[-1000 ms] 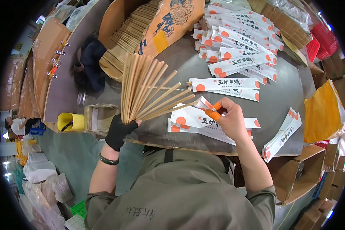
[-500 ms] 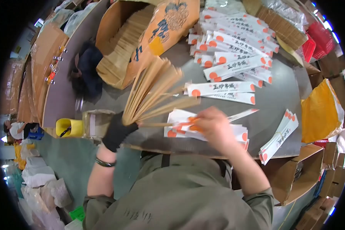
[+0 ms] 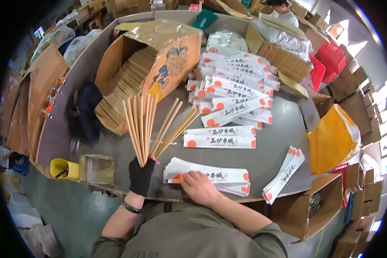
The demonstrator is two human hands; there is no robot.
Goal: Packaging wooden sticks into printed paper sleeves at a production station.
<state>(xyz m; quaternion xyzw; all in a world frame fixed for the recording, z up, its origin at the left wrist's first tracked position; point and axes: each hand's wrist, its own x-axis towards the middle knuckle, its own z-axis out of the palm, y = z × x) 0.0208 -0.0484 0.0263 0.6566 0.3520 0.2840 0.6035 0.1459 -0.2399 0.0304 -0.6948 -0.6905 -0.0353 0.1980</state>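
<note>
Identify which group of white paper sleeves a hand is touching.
The front-centre stack, under the right hand; the other sleeve groups lie untouched.

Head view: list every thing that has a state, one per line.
Left hand: closed around wooden sticks
Wooden sticks: bare, fanned out
Right hand: resting on near sleeve pile
Near sleeve pile: stacked, unevenly spread
Far sleeve heap: overlapping, loosely piled
Large carton: open, more sticks inside
Yellow container: open, dark object inside
Lower-right cardboard box: open

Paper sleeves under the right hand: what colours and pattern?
White paper sleeves with orange dots and dark lettering, best seen in the head view.
</note>
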